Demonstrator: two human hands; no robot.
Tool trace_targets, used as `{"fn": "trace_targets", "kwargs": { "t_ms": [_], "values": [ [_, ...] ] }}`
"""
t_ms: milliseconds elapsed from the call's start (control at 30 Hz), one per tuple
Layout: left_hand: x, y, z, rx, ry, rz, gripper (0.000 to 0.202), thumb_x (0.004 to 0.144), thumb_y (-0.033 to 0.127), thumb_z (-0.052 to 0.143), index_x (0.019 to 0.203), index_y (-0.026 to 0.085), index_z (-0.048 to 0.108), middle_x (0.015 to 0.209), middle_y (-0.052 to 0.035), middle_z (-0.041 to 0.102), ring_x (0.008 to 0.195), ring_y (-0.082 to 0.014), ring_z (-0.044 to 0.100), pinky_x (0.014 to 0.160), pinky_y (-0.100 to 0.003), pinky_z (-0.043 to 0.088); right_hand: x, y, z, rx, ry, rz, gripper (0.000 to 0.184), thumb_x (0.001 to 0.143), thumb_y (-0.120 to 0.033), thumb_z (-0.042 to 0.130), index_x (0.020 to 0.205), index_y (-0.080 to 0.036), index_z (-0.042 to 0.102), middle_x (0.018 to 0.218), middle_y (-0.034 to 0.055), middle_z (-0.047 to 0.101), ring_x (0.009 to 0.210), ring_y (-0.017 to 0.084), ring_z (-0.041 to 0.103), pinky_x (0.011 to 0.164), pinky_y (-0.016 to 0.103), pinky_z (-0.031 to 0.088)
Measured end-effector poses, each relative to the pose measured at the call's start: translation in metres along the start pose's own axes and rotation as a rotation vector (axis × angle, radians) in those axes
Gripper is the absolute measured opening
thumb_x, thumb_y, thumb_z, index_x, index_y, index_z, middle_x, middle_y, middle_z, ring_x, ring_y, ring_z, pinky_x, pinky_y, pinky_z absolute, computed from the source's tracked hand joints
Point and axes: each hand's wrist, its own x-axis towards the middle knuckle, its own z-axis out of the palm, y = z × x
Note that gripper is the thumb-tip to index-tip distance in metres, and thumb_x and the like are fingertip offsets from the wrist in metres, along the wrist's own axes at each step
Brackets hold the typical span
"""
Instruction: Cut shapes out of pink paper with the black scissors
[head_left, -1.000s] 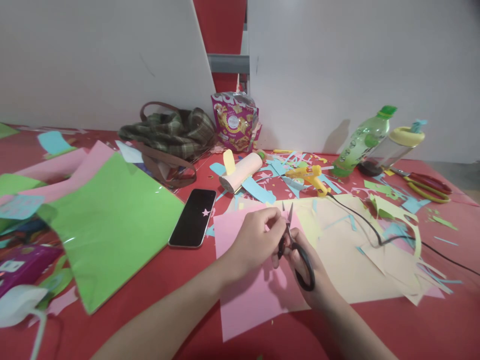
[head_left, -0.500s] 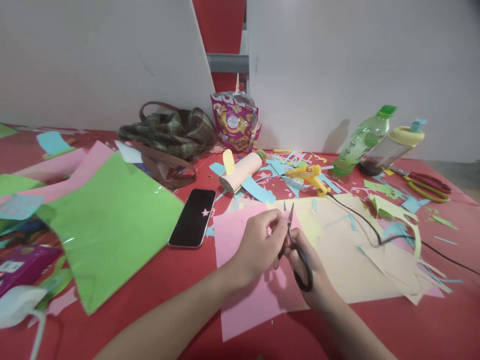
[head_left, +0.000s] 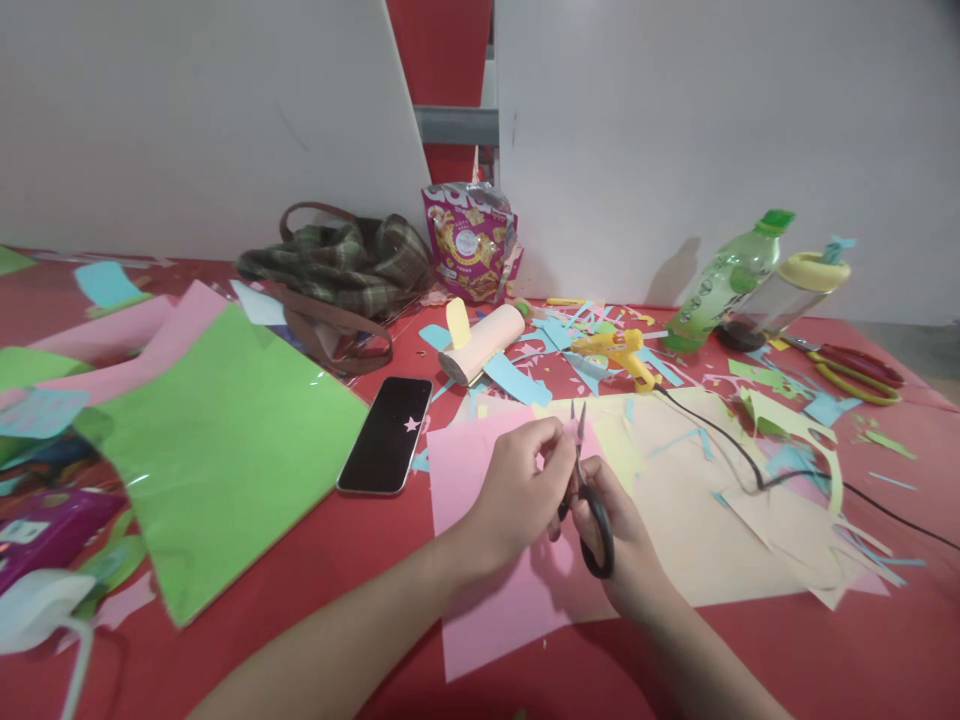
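Note:
My right hand (head_left: pixel 626 545) grips small black-handled scissors (head_left: pixel 587 490), blades pointing up and nearly together. My left hand (head_left: pixel 517 490) is closed in a pinch right beside the blades, holding a tiny pink paper piece that its fingers mostly hide. Both hands hover over a pink paper sheet (head_left: pixel 495 600) lying on the red table (head_left: pixel 360 560). A cream sheet (head_left: pixel 675 500) lies to the right of the pink one.
A black phone (head_left: pixel 386 435) with a pink star on it lies left of the hands. A green sheet (head_left: pixel 225 440), plaid bag (head_left: pixel 337 265), snack pouch (head_left: pixel 469 240), paper roll (head_left: pixel 484 342), yellow glue gun (head_left: pixel 619 352) with cord, green bottle (head_left: pixel 724 280), jar (head_left: pixel 787 295), red scissors (head_left: pixel 855 368) and scraps surround them.
The scissor blades have drawn closer together and the handle loop has narrowed in my right hand. My left hand has stayed at the blades.

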Motion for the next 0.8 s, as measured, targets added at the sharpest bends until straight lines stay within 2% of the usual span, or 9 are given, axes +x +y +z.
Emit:
{"fn": "trace_targets", "kwargs": {
  "t_ms": [433,600,800],
  "values": [
    [-0.0003,-0.0004,0.0010,0.035,0.010,-0.009,0.028,0.080,0.033,0.034,0.057,0.018,0.030,0.049,0.0065,0.034,0.032,-0.0052,0.041,0.026,-0.016,0.030,-0.0011,-0.0018,0.0007,-0.043,0.055,0.016,0.029,0.072,-0.043,0.051,0.069,-0.021,0.032,0.053,-0.0062,0.040,0.045,0.008,0.036,0.044,0.021,0.035],
    [0.0008,0.0030,0.0007,0.072,0.061,0.024,0.028,0.080,0.030,0.033,0.055,0.018,0.029,0.047,0.0063,0.032,0.037,-0.0048,0.038,0.035,-0.017,0.033,0.0001,-0.0008,0.0003,-0.048,0.075,0.027,0.028,0.072,-0.042,0.052,0.068,-0.021,0.033,0.051,-0.0063,0.042,0.044,0.009,0.042,0.043,0.021,0.034],
    [0.0036,0.0059,-0.0030,0.101,0.066,0.063,0.027,0.078,0.025,0.035,0.053,0.017,0.027,0.049,0.0053,0.029,0.044,-0.0062,0.033,0.041,-0.019,0.029,0.0012,-0.0009,0.0010,-0.034,0.140,0.020,0.028,0.069,-0.039,0.056,0.068,-0.021,0.034,0.059,-0.0050,0.047,0.041,0.007,0.042,0.039,0.020,0.033]
  ]
}}
